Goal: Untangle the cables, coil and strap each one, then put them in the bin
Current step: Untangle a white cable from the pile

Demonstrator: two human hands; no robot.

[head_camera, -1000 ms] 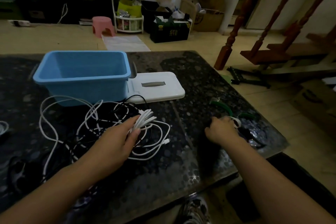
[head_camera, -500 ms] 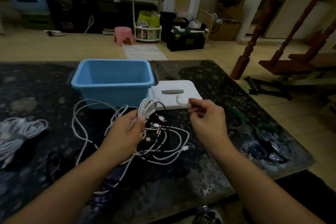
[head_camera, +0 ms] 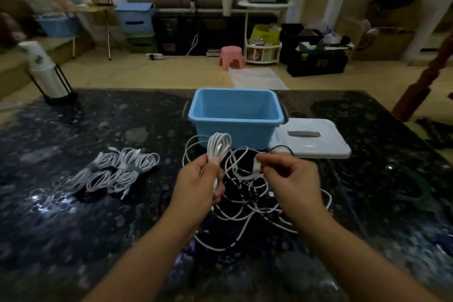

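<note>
Left hand (head_camera: 198,182) grips coiled white cable (head_camera: 219,146) — right hand (head_camera: 290,178) pinches small white strap (head_camera: 257,166) (probably, blurred).

Domestic living space used for storage and everyday work.

A dark, speckled stone tabletop (head_camera: 73,216) stands on a pale tiled floor (head_camera: 152,73); behind it are a pink plastic stool (head_camera: 231,56), stacked blue storage boxes (head_camera: 136,19), cardboard cartons (head_camera: 389,32), a white tiered rack (head_camera: 263,52) (crowded with household goods) and a turned wooden stair post (head_camera: 424,86).
</note>
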